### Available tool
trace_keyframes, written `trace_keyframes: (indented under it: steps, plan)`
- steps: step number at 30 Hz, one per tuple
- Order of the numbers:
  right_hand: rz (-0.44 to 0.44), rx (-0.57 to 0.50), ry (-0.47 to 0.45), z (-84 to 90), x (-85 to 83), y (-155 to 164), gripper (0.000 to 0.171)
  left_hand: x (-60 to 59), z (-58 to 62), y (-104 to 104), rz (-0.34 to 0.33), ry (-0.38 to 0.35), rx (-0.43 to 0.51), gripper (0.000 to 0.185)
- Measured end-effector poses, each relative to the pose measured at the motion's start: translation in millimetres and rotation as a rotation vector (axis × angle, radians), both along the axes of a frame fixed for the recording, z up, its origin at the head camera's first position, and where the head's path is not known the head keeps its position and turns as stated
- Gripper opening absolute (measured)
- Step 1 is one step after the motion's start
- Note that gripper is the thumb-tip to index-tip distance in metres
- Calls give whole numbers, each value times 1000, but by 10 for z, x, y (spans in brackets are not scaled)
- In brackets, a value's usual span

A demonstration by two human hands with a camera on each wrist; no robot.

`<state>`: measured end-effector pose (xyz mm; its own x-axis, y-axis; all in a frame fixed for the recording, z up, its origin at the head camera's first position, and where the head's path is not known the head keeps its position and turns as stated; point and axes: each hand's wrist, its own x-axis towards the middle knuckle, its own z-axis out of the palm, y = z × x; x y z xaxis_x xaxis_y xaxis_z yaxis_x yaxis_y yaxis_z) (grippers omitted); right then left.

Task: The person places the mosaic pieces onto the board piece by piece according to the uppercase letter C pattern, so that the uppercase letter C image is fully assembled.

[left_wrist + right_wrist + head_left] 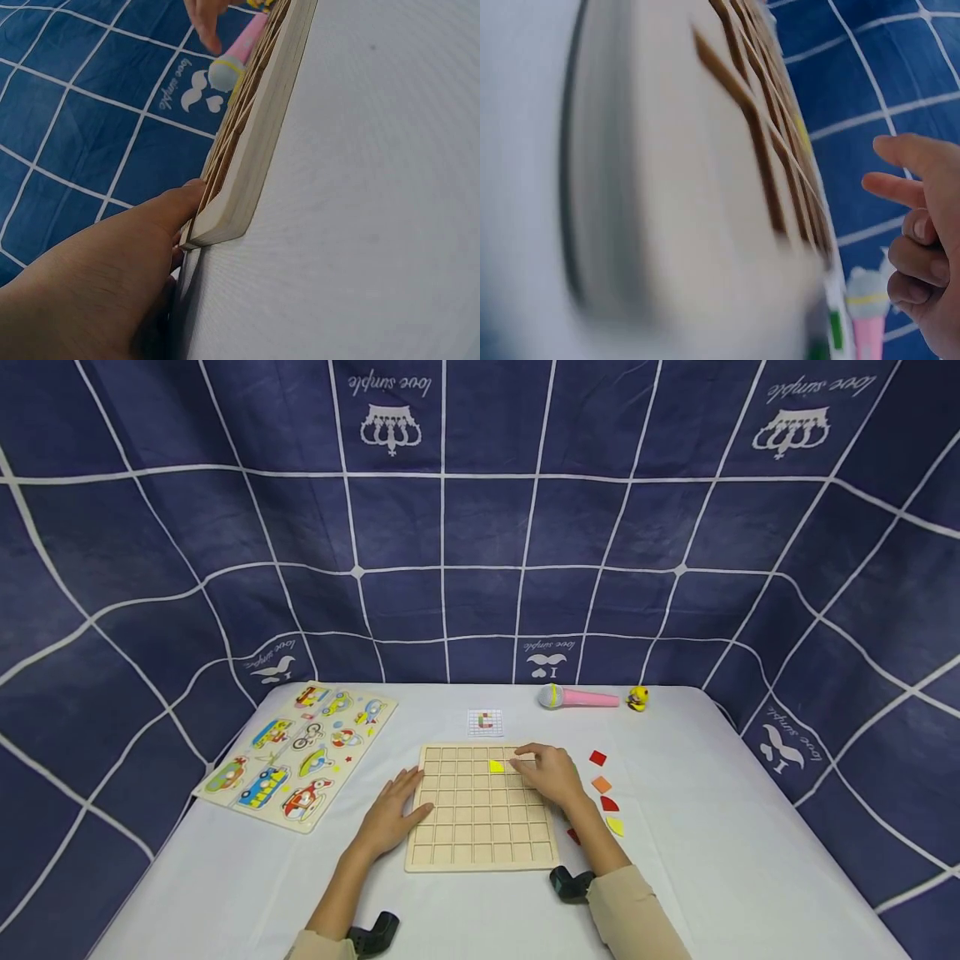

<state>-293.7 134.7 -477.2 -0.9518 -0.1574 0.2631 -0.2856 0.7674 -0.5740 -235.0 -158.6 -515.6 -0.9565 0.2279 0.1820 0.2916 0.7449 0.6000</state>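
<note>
In the head view, a wooden grid board (pixel 480 806) is seen lying flat on the white counter (pixel 750 827). The left hand (pixel 393 814) is laid with relaxed fingers against the board's left edge, holding nothing. The right hand (pixel 551 772) is rested over the upper right cells, just beside a yellow piece (pixel 497 766) already seated in the grid; whether anything is pinched beneath it cannot be told. Loose coloured pieces (pixel 603 793) are scattered to the right of the board.

In the left wrist view, the thumb (pixel 169 206) is pressed to the board's corner (pixel 225 225).

In the right wrist view, loosely curled fingers (pixel 919 232) are shown above the cells, apparently empty.

The seated piece could be knocked loose if the right hand's fingers are dragged across it.
</note>
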Motion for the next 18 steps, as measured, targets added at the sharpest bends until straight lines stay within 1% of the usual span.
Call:
trace_keyframes:
  steps: [2,5,7,10,14,18]
  plan:
    - [-28,-1,11,43,22,136,28,-1,-1,1,3,4,3,62]
    - [-94,20,38,72,35,387,27,-3,-3,-1,6,9,5,62]
    - [-133,31,51,68,30,569,28,-5,-7,-4,4,8,8,62]
    - [-180,51,44,36,12,843,30,-6,-11,-9,1,11,10,62]
    - [-223,59,-9,-43,-24,1119,32,-4,-16,-11,2,18,13,62]
    - [-251,83,-65,-102,-43,1273,37,0,-13,-11,1,15,13,62]
